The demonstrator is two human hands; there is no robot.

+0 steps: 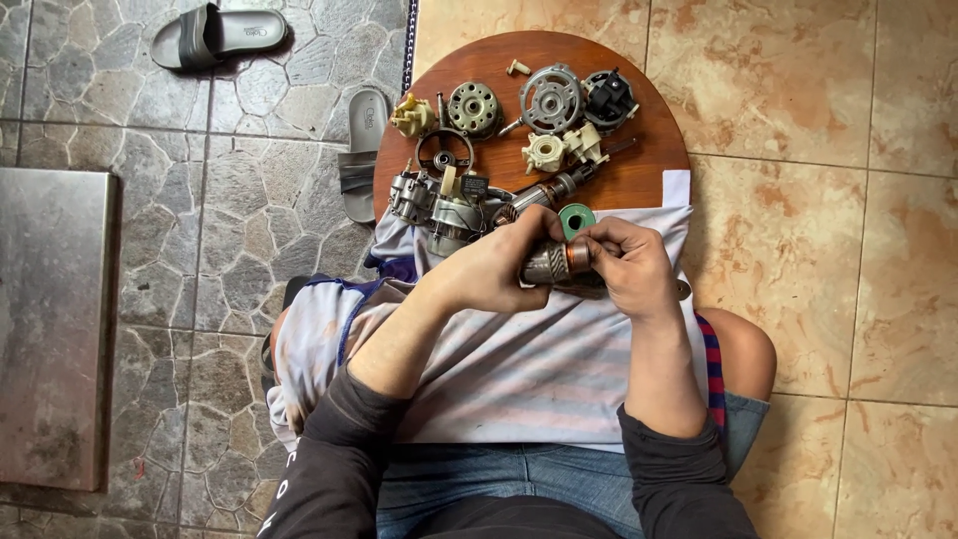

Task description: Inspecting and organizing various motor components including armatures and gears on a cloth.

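My left hand [496, 265] and my right hand [632, 265] meet over a white cloth [519, 359] spread on my lap. Together they grip a small motor armature [555, 262], a metal cylinder with a copper-coloured commutator ring. The left hand wraps the metal body from the left. Fingers of the right hand pinch the copper end. A green ring [576, 217] shows just above the hands.
A round wooden board [639, 165] ahead holds several motor parts: a metal end bell [550, 98], a gear-like disc [473, 107], a black housing [608, 98], cream plastic pieces [544, 152], a metal assembly [431, 205]. Two grey sandals [218, 35] lie on the stone floor at the left.
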